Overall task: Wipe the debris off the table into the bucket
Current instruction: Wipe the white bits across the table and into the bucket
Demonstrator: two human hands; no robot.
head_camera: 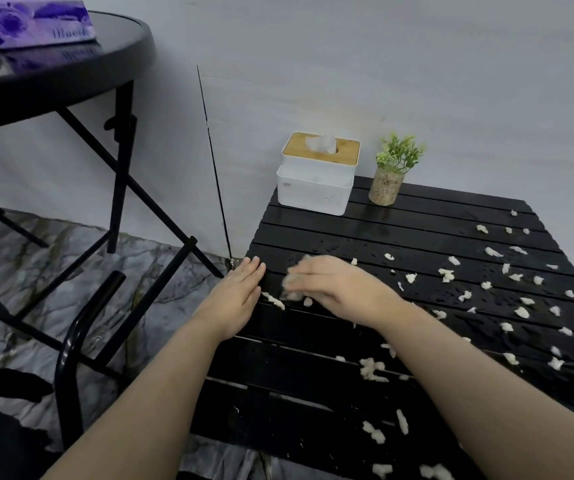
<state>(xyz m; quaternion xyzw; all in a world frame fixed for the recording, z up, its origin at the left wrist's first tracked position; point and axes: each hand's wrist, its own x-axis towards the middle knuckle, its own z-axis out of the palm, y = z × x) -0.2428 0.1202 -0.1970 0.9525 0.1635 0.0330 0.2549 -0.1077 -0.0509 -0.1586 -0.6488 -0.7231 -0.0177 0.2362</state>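
In the head view, at the middle of the frame, my left hand (240, 292) lies flat and open at the left edge of the black slatted table (417, 216), holding nothing, while my right hand (334, 285) is blurred over a white wad (292, 287); I cannot tell if it grips it. I judge the sweeping step is under way: most white debris (521, 311) lies at the right, and no bucket is visible, so next I must push the scraps over the left edge.

Left hand (240, 292) flat at table (417, 216) edge; blurred right hand (334, 289) among white debris (370, 368).
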